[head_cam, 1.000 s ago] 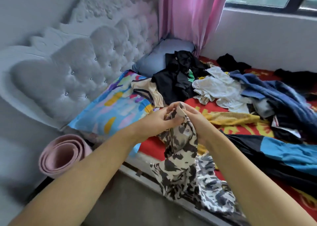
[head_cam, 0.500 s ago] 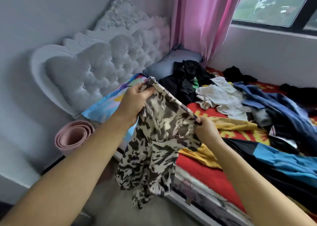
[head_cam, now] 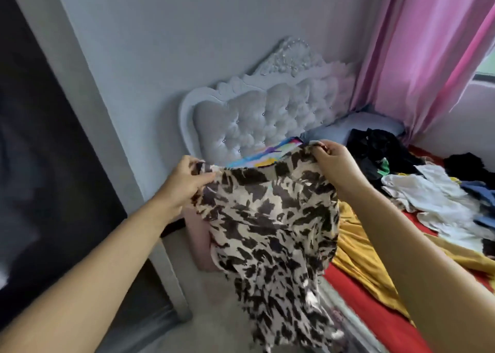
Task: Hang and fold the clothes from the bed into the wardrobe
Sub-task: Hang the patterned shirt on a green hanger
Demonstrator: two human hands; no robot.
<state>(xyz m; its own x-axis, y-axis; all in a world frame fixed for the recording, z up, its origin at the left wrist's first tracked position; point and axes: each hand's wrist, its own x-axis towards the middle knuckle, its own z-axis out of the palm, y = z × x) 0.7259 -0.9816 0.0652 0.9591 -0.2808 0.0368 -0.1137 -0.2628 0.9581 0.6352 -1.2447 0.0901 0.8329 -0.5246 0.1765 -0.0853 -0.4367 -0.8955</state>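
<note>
Holding the patterned garment (head_cam: 267, 218) up beside the bed (head_cam: 375, 307), the left hand (head_cam: 184, 183) and right hand (head_cam: 334, 162) each pinch its top edge, grip clamped on cloth. Risk: the loose hem hangs near the floor and could drag or snag on the bed frame. Remaining clothes (head_cam: 434, 200) lie heaped on the bed; a yellow cloth (head_cam: 359, 250) lies just beside the garment.

No readable text, labels or numbers anywhere.
</note>
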